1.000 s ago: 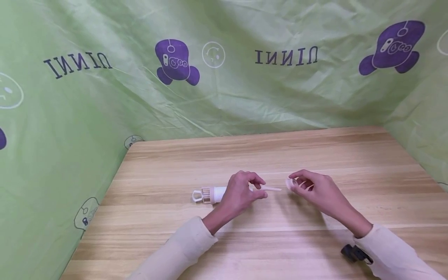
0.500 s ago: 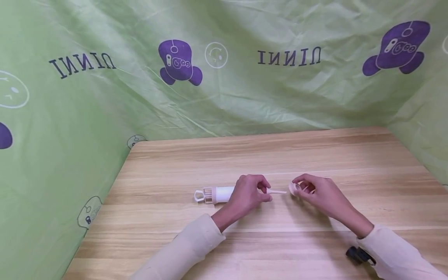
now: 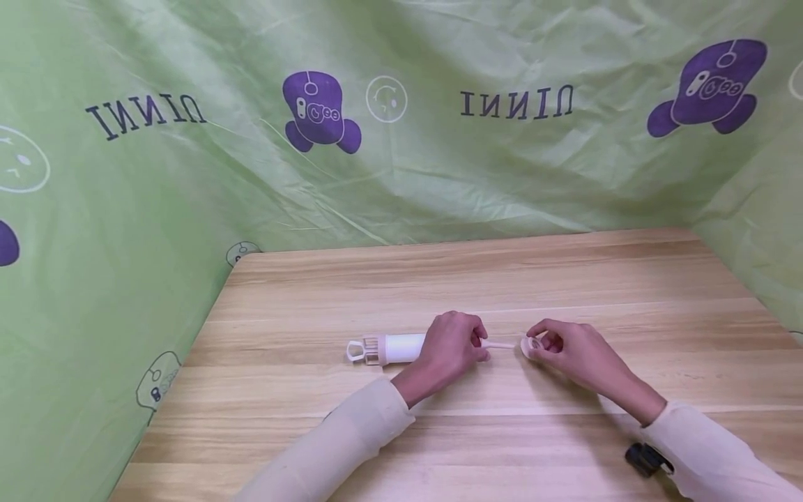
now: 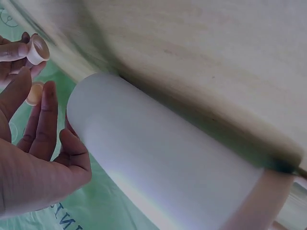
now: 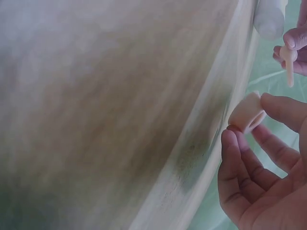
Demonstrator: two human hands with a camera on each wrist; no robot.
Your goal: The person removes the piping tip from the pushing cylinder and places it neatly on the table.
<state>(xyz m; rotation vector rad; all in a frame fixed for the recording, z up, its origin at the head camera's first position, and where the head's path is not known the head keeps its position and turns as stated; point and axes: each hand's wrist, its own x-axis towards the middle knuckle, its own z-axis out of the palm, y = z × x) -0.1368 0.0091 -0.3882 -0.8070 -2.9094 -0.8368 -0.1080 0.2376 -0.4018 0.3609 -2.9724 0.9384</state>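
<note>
In the head view my left hand (image 3: pixel 448 348) pinches a pale pink nozzle (image 3: pixel 500 344), its thin stem aimed right. Thumb and fingers of my right hand (image 3: pixel 580 352) hold a short, pale pink ring-shaped cap (image 3: pixel 529 346) close to the stem's tip; whether they touch cannot be told there. The right wrist view shows a gap between the cap (image 5: pixel 246 114) and the nozzle (image 5: pixel 289 67). Behind my left hand lies a white cylinder (image 3: pixel 401 348) with a pink collar and a hexagonal white handle (image 3: pixel 355 351); its right end is hidden in the head view.
Under everything is a wood-grain table (image 3: pixel 502 279). Green printed fabric (image 3: pixel 414 181) hangs along the table's back and sides. A small black device (image 3: pixel 646 460) sits at the right sleeve's cuff.
My left hand has shifted slightly right with the nozzle, and its fingers have closed in more. My right hand has lowered a little with the cap. The cylinder lies about where it was.
</note>
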